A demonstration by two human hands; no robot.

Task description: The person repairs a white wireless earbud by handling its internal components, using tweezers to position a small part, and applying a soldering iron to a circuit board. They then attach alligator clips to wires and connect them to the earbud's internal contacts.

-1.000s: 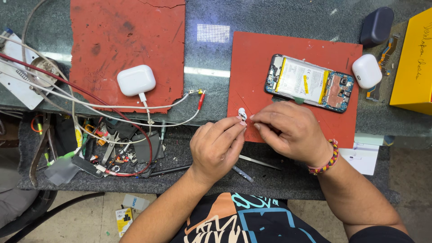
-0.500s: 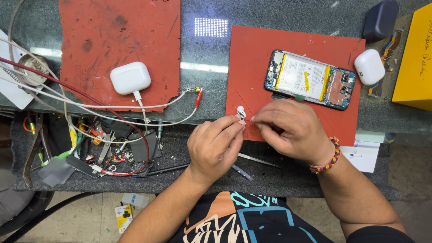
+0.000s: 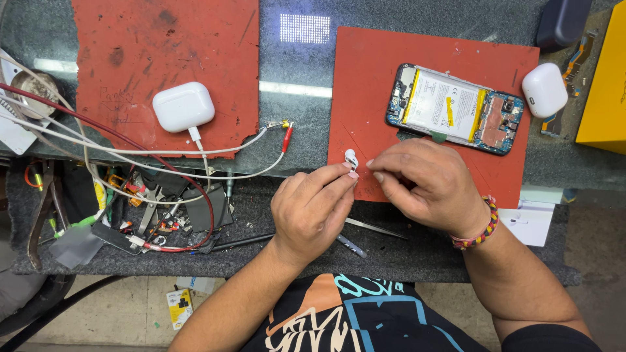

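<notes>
left hand, right hand, pinching white earbud

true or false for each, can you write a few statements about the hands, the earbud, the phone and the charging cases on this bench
1. Both hands pinch a small white earbud. True: the left hand and right hand meet on it.
2. The opened phone lies on the bare grey bench. False: it lies on a red mat.
3. The cabled white case sits on the left red mat. True.
4. The right wrist is bare. False: it wears a beaded bracelet.
</notes>
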